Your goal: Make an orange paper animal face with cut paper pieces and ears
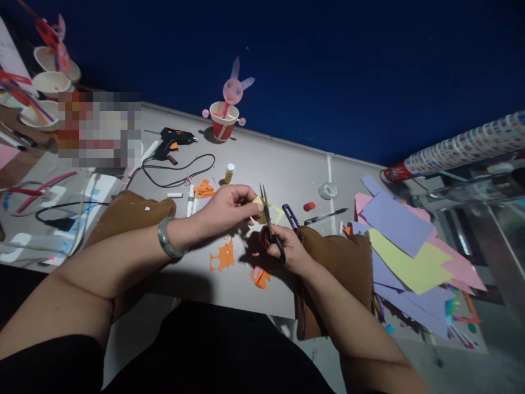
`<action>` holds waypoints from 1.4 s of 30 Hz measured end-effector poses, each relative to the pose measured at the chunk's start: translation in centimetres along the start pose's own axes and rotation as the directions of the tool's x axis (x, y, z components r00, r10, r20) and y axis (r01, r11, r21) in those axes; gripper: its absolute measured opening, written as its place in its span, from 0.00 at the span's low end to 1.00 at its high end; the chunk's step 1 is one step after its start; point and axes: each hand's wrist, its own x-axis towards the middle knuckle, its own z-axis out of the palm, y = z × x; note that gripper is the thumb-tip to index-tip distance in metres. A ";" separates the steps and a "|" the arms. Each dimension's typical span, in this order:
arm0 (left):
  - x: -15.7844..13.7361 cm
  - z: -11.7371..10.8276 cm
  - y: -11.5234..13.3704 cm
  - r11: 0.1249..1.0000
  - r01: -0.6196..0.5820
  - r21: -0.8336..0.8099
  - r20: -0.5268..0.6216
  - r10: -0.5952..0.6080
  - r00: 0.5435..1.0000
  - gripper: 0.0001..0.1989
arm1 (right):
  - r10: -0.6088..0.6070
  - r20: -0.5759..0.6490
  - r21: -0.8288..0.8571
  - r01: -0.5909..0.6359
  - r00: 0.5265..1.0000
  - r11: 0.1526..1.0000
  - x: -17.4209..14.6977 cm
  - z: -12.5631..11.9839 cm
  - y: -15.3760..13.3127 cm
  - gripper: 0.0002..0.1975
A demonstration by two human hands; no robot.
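My left hand, with a green bangle at its wrist, pinches a small piece of yellow paper over the table. Black-handled scissors are in my right hand, fingers closed around the loops. Their blades point up and away from me, beside the yellow paper; whether they touch it I cannot tell. Orange paper scraps lie on the table below my hands. A purple-handled tool rests just beyond my right hand.
Coloured paper sheets lie at the right, near a long stack of paper cups. A bunny figure in a red cup stands by the blue wall. A glue gun, its cord, and a clear tape roll lie on the table.
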 end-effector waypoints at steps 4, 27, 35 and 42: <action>0.0 0.1 0.1 1.000 -0.009 -0.010 -0.007 0.009 1.000 0.06 | 0.006 -0.008 0.006 -0.006 1.000 1.000 -0.1 0.0 0.0 0.32; 0.1 0.0 0.6 0.999 -0.015 -0.040 -0.007 0.015 1.000 0.07 | -0.002 0.013 0.041 0.001 1.000 0.999 0.0 -0.1 -0.2 0.32; 0.0 0.0 0.7 0.999 -0.022 -0.040 -0.014 0.022 1.000 0.07 | -0.047 0.022 0.051 0.046 0.999 0.998 0.0 -0.2 -0.1 0.30; 0.0 -0.1 0.9 0.999 -0.034 -0.038 -0.020 0.033 0.999 0.06 | -0.039 0.019 0.056 0.037 0.999 0.998 0.0 -0.2 -0.2 0.30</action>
